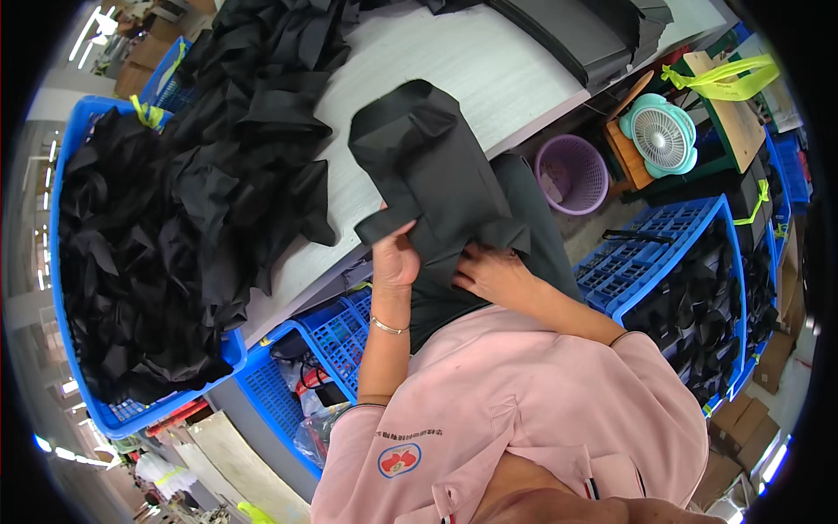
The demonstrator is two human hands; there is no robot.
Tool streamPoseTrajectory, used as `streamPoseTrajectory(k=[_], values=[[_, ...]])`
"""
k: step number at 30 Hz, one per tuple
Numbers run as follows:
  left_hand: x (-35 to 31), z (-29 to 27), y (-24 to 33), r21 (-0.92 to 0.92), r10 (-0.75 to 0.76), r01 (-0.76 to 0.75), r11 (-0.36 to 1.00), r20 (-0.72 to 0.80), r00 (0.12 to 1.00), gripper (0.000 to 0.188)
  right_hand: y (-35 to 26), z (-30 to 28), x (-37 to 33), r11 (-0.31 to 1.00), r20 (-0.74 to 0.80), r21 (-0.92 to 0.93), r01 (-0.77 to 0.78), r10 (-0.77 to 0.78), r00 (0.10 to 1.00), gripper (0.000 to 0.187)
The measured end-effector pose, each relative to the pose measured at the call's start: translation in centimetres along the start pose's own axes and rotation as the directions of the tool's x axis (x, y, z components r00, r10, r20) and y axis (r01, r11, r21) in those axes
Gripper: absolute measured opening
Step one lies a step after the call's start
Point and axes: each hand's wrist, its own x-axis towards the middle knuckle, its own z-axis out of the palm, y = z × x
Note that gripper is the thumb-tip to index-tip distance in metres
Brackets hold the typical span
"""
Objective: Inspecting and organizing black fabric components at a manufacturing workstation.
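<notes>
A black fabric piece (441, 175), wide and folded with an open, pouch-like far end, lies across the near edge of the table and over my lap. My left hand (397, 258) is closed on its near left corner, where a flap folds over the fingers. At the near right edge, my right hand (496, 275) grips the same cloth, its fingertips partly hidden beneath a fold. A heap of loose black fabric pieces (240, 131) lies on the table to the left.
A blue basket (63, 288) full of black fabric stands at the left. Dark flat panels (567, 35) are stacked at the table's far side. To the right are a purple bin (572, 175), a small teal fan (662, 133) and a blue crate (668, 240). Another blue basket (336, 345) sits below the table.
</notes>
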Motion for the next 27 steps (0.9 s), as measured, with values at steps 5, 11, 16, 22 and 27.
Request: streamPoseTrajectory(k=[5,11,16,22,27], values=[[-0.4,1.0,-1.6,0.340,-0.051,0.036,0.940,0.035,0.998,0.069,-1.9,-5.0,-2.4,0.902,-0.191,0.402,0.156,-0.085,0.978,0.015],[-3.4,2.2,-1.6,0.372,-0.036,-0.025,0.928,0.158,0.987,0.071,-0.2,-11.0,-4.4,0.730,-0.402,0.655,-0.194,0.555,0.728,0.021],[-5.3,1.3,-2.1,0.344,-0.156,0.127,0.930,0.059,0.986,0.068,4.2,-9.9,-3.9,0.383,0.042,0.833,-0.400,0.676,0.735,0.018],[-6.2,1.8,-2.9,0.458,-0.407,0.403,0.792,-0.097,0.908,0.049,3.1,-9.1,-5.1,-0.229,0.249,0.963,-0.143,0.550,0.797,0.015],[-7.9,3.7,-3.5,0.443,-0.386,0.268,0.855,0.200,0.900,0.040,3.6,-7.5,-4.3,-0.161,0.217,0.976,-0.147,0.648,0.730,0.022]])
